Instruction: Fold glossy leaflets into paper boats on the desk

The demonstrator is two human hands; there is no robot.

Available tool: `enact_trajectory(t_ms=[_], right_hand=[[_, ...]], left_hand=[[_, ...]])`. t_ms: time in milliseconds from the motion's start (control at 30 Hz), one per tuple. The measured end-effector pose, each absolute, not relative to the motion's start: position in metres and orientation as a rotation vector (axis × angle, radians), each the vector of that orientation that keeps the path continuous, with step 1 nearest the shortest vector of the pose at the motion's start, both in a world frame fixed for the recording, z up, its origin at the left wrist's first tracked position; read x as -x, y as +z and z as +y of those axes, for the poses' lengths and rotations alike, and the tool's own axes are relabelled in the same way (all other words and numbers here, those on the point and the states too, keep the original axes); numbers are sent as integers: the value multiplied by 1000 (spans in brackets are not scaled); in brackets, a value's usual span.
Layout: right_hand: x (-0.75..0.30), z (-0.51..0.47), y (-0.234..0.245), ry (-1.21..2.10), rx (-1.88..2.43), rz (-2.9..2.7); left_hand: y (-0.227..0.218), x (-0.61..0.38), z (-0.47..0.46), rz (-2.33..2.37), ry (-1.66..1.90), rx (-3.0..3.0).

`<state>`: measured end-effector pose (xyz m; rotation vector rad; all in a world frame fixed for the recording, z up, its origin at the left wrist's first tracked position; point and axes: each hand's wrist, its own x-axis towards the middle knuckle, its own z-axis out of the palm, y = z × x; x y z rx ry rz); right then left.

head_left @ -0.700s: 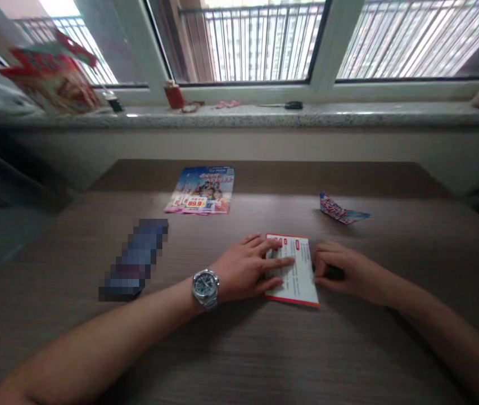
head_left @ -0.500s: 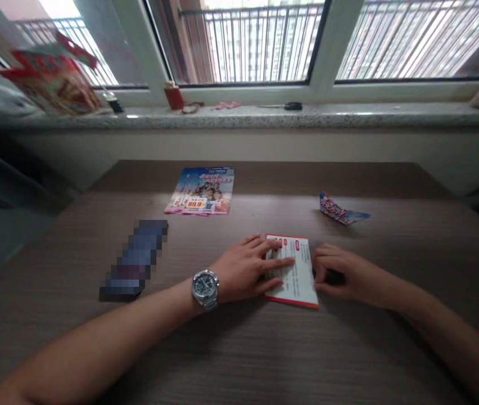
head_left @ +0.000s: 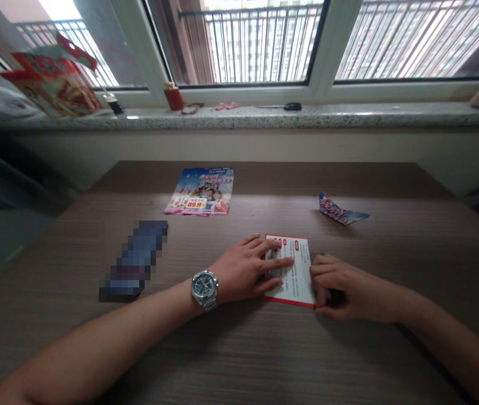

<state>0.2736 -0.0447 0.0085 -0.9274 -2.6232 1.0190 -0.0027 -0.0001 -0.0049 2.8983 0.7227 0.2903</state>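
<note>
A white leaflet (head_left: 301,275) with a red border and printed text lies flat on the wooden table. Across its left part my left hand (head_left: 250,267) rests palm down, fingers spread, a metal watch (head_left: 204,286) on the wrist. At the right edge of the leaflet is my right hand (head_left: 340,287); its curled fingers close on that edge near the lower right corner. The fingertips there are partly hidden. Beyond the right hand stands a small folded colourful paper (head_left: 340,211), bent upward at its left end.
Several colourful flyers (head_left: 203,191) lie stacked at the back left of the table (head_left: 206,360). A blurred-out phone-like object (head_left: 136,259) lies left of my left hand. Scissors (head_left: 292,106), a red container (head_left: 174,97) and a food bag (head_left: 56,84) are on the windowsill (head_left: 243,117).
My right hand has slid slightly toward me along the leaflet's right edge, down to its lower corner. The left hand has stayed in place on the leaflet.
</note>
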Motion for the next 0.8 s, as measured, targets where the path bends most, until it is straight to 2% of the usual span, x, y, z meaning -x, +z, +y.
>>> enact_trajectory(t_ms=[200, 367, 467, 800], right_hand=[[-278, -42, 9, 1015, 891, -2529], [-289, -35, 2, 577, 1098, -2405], [-292, -35, -2, 421, 1136, -2489], [-291, -40, -9, 344, 1223, -2591]], left_hand=[[-2, 3, 0, 721, 293, -2897], [-1, 3, -1, 723, 293, -2888], [-1, 3, -1, 725, 308, -2894], [-1, 3, -1, 721, 293, -2894]])
